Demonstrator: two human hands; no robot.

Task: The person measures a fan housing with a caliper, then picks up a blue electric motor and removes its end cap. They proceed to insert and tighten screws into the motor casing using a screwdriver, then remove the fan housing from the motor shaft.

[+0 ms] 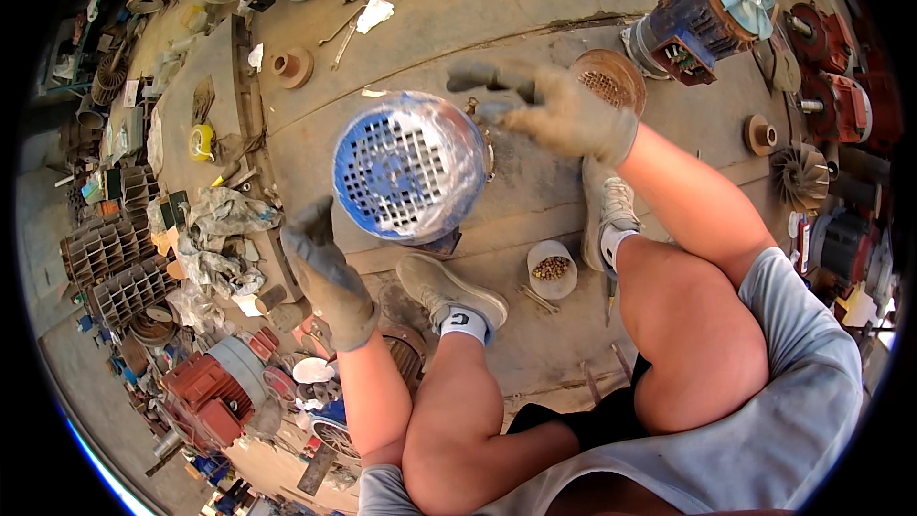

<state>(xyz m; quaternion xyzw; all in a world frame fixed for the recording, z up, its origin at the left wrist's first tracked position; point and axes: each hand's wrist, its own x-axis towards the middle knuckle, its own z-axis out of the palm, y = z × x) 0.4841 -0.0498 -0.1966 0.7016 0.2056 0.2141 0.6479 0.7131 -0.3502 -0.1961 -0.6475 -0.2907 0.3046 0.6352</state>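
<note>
An electric motor with a blue, scuffed fan cover (406, 167) stands on end between my feet and hands. Square holes form a grille across the cover's top. My left hand (331, 272), in a grey work glove, is beside the cover's lower left edge, fingers stretched and holding nothing. On the other side, my right hand (564, 110) hangs above and right of the motor in a dusty glove. Its fingers are apart, with nothing in them. Whether either glove touches the cover is hard to make out.
A white cup (552, 269) of small brass-coloured pieces stands by my shoes, and a rusty round pan (611, 81) lies beyond my right hand. A dark blue motor (707, 14) is at far right. Wrenches (346, 36) lie far off; a red motor (210, 387) sits near left.
</note>
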